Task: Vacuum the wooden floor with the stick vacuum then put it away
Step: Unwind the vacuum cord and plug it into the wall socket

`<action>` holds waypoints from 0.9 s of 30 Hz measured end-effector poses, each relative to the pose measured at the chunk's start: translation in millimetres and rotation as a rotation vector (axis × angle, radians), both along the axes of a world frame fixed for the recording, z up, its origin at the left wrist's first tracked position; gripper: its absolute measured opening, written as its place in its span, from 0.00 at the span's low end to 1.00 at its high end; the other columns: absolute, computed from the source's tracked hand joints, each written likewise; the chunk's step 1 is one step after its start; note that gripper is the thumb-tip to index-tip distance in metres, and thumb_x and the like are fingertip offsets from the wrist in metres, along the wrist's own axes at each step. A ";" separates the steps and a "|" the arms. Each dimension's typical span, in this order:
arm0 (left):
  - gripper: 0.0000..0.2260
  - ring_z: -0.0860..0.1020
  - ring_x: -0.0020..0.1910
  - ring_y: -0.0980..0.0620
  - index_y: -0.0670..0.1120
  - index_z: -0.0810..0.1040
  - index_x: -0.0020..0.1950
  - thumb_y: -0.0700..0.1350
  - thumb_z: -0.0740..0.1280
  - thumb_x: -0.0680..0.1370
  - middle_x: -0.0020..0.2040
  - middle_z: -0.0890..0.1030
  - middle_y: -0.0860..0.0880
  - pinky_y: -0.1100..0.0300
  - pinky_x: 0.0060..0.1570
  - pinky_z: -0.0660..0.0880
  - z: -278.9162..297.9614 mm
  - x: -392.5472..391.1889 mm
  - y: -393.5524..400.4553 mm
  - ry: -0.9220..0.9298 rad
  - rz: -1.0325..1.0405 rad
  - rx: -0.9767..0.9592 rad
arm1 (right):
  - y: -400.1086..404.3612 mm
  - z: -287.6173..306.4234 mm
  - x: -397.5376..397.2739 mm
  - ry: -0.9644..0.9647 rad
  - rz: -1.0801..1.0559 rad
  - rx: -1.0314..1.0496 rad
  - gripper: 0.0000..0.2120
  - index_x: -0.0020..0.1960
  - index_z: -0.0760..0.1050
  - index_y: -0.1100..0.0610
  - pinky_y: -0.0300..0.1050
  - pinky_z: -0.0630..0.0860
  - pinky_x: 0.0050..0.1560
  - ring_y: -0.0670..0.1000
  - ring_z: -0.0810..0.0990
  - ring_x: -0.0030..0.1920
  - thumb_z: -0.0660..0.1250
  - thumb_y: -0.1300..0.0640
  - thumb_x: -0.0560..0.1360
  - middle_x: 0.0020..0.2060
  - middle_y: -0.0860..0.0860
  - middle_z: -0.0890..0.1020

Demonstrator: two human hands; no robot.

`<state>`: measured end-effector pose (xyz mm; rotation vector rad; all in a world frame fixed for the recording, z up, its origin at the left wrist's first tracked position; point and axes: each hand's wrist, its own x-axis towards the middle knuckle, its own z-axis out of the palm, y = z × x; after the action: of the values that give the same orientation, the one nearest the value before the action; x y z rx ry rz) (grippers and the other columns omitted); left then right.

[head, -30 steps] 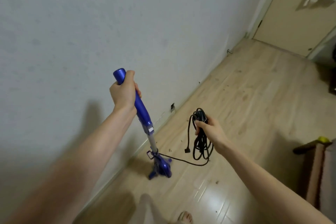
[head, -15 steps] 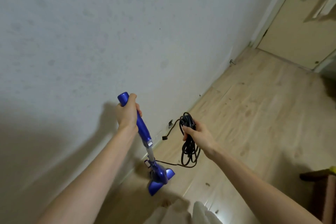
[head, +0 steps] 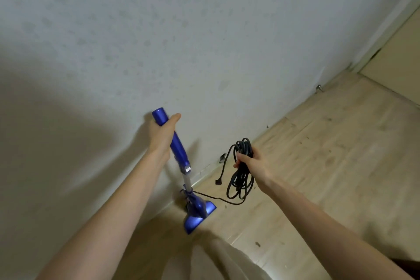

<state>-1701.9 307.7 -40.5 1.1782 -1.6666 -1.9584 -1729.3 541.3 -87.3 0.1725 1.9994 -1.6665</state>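
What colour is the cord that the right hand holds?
Black. The cord hangs in loops from the right hand, seen best in the head view.

You're seeing dim, even indoor light. A broad soft shadow falls on the wall (head: 56,134) at left, and a small glare patch sits on the floor (head: 263,273) below. Wide-angle bending curves the edges; detail is slightly soft.

Upright blue stick vacuum (head: 181,161), cord (head: 242,175) coiled
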 end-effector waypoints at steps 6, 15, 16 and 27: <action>0.09 0.75 0.51 0.56 0.53 0.72 0.55 0.42 0.62 0.77 0.53 0.75 0.59 0.64 0.51 0.71 8.4 44.0 64.1 0.377 0.110 -0.803 | 47.4 -12.6 -15.1 0.001 0.041 -0.046 0.05 0.51 0.75 0.58 0.55 0.77 0.51 0.54 0.79 0.43 0.63 0.66 0.79 0.33 0.51 0.79; 0.19 0.80 0.46 0.52 0.40 0.80 0.53 0.52 0.56 0.83 0.48 0.83 0.45 0.63 0.50 0.75 -59.0 -25.1 224.1 -0.277 -0.239 0.281 | 117.6 -27.5 -68.4 0.127 0.454 0.034 0.08 0.46 0.77 0.55 0.55 0.81 0.45 0.64 0.82 0.45 0.67 0.67 0.76 0.40 0.55 0.80; 0.17 0.81 0.44 0.52 0.41 0.80 0.50 0.53 0.60 0.81 0.44 0.83 0.47 0.62 0.48 0.75 -61.6 -32.9 237.2 -0.270 -0.167 0.343 | 124.7 -30.4 -70.7 0.203 0.532 0.085 0.08 0.48 0.77 0.54 0.57 0.80 0.49 0.62 0.82 0.46 0.68 0.66 0.76 0.42 0.54 0.80; 0.07 0.82 0.45 0.47 0.39 0.80 0.53 0.37 0.68 0.77 0.43 0.83 0.44 0.54 0.48 0.80 -84.4 -32.3 292.8 -0.287 -0.003 0.152 | 173.1 -33.0 -77.9 0.436 1.083 0.325 0.12 0.60 0.78 0.61 0.38 0.73 0.50 0.52 0.79 0.53 0.66 0.60 0.78 0.53 0.54 0.81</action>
<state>-1734.2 600.6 -124.9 1.5787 -1.6728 -2.0254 -1807.2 714.4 -120.3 -1.0521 2.0235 -0.6996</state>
